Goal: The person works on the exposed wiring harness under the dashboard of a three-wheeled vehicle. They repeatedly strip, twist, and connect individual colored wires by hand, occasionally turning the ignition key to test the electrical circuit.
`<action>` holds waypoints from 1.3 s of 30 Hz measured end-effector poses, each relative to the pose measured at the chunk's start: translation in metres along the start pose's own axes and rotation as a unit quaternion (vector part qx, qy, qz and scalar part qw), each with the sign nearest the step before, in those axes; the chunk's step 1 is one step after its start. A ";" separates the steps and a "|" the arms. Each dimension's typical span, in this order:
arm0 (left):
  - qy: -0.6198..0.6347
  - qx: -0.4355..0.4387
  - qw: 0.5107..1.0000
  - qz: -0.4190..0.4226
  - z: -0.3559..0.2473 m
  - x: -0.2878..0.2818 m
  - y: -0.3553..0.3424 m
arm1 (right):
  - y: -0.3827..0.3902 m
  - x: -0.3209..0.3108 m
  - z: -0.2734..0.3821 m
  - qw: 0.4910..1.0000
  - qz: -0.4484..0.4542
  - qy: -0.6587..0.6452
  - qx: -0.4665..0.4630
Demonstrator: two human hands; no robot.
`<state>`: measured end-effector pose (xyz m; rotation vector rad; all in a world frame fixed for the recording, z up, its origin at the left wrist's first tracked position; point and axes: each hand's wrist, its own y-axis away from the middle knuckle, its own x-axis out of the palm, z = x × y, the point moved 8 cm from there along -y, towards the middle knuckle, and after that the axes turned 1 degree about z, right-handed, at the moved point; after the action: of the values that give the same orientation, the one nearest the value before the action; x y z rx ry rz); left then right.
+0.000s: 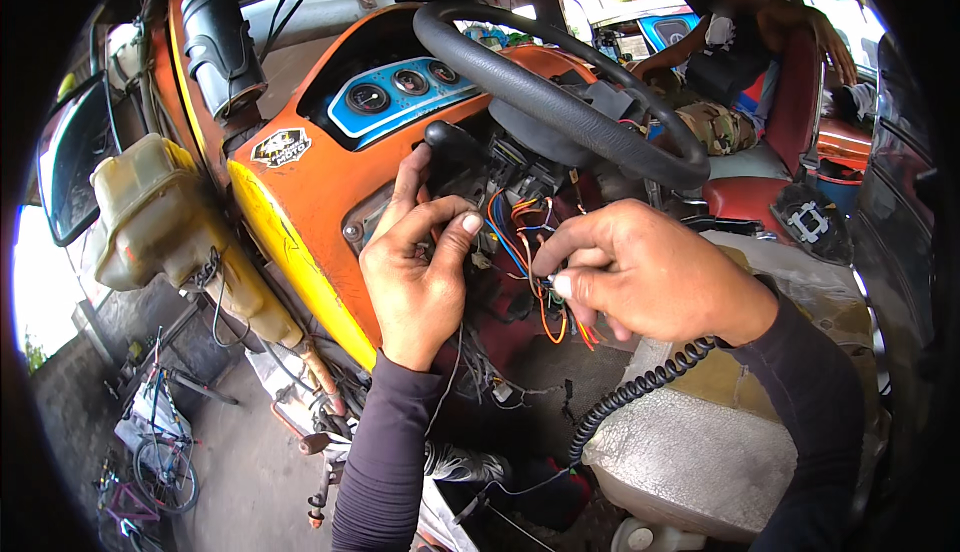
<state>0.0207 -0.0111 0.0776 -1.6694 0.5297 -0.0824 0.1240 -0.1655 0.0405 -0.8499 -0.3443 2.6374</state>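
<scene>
Dark sleeves (385, 452): nearest to me, reaching up from the bottom, a bare hand at the end of each.
Coloured wires (522, 237): in a bunch below the black steering wheel (500, 77), to the right of the orange dashboard's (330, 187) lower edge.
Wire feel: I guess light, thin and bendy, not very slippery; the little ends could snap if I tug.
Best hold: I would pick the plastic coat, near the tip, using finger and thumb.
Right hand (640, 277): finger and thumb pinching wires low in the bunch; some ends poke out below.
Left hand (415, 272): thumb and pointing finger close together, just left of the bunch, below a black knob (452, 140); I cannot tell if they pinch anything.
</scene>
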 end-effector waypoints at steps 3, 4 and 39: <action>0.001 -0.002 1.000 0.008 -0.001 0.000 0.002 | -0.004 -0.005 -0.007 0.999 -0.025 -0.019 0.007; -0.001 -0.003 1.000 0.009 -0.002 -0.001 0.002 | -0.006 -0.005 -0.007 0.999 -0.019 -0.032 0.009; 0.026 -0.031 0.999 0.009 0.004 0.009 0.004 | 0.005 0.011 0.007 0.963 -0.166 0.131 -0.168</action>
<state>0.0287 -0.0113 0.0711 -1.7260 0.5907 -0.0975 0.1101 -0.1661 0.0386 -1.1204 -0.8033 2.1565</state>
